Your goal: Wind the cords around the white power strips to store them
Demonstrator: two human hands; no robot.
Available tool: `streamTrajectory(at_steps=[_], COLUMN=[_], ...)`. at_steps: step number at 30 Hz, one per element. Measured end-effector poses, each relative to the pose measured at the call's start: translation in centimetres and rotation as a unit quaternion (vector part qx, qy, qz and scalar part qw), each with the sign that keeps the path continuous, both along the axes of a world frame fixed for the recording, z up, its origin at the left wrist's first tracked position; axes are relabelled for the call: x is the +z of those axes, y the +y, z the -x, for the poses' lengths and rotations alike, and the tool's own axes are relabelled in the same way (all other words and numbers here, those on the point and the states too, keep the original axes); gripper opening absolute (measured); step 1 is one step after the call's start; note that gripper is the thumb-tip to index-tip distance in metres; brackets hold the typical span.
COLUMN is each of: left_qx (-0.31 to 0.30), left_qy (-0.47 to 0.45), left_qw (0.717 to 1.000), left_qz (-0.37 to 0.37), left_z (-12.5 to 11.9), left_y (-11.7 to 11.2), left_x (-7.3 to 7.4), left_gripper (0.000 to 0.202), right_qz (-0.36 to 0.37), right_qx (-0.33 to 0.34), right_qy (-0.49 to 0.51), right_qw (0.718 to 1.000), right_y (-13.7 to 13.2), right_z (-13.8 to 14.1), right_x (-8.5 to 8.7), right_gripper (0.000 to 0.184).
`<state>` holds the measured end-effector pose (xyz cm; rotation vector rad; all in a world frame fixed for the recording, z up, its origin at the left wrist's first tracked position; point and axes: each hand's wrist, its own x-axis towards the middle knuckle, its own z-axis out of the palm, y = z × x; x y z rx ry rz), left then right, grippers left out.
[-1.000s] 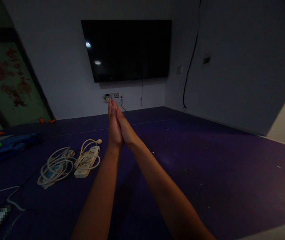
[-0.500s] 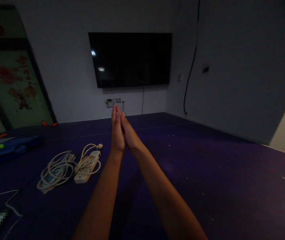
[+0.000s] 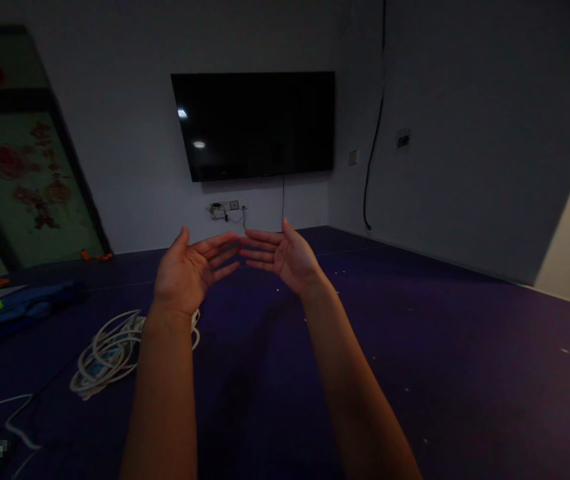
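My left hand [image 3: 187, 270] is raised over the purple floor [image 3: 395, 347], its palm turned inward and its fingers apart. Opposite it, my right hand [image 3: 292, 257] faces the left palm with its thumb up and fingers spread. The fingertips of the two hands come close together in the middle; whether they touch I cannot tell. Neither hand holds anything. Behind my left wrist lies a coil of white cable [image 3: 109, 353], and my left forearm hides most of the power strip beside it.
A black television [image 3: 259, 127] hangs on the far wall above wall sockets [image 3: 227, 209]. A dark cable [image 3: 375, 147] dangles down the right wall. Blue cloth [image 3: 29, 303] with a bright green item lies at left, near a door [image 3: 39, 180]. Small white bits dot the floor.
My hands were pressed palm to palm, fingers pointing forward. Now the palms and wrists have parted sideways, with the fingers turned inward. My left forearm now covers the power strip.
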<state>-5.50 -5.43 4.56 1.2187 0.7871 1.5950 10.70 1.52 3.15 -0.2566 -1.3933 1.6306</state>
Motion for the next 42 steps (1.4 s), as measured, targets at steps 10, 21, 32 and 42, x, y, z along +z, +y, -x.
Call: streamTrajectory(at_steps=[10, 21, 32, 42], left_qx=[-0.071, 0.082, 0.393, 0.526], left_qy=[0.007, 0.033, -0.014, -0.204], left_qw=[0.997, 0.994, 0.911, 0.820], left_qz=[0.018, -0.066, -0.122, -0.091], left_z=[0.7, 0.3, 3.2, 5.9], left_y=[-1.0, -1.1, -3.0, -3.7], left_x=[0.4, 0.0, 1.0, 1.0], left_gripper=[0.055, 0.009, 0.015, 0.051], right_qz=[0.005, -0.080, -0.091, -0.093], right_qx=[0.027, -0.181, -0.361, -0.525], right_qy=[-0.015, 0.015, 0.043, 0.159], right_qw=[1.000, 0.980, 0.927, 0.831], right_y=[-0.6, -1.0, -0.8, 0.6], right_z=[-1.4, -1.4, -4.5, -7.6], right_x=[0.4, 0.4, 1.0, 0.5], right_gripper=[0.044, 0.028, 0.047, 0.060])
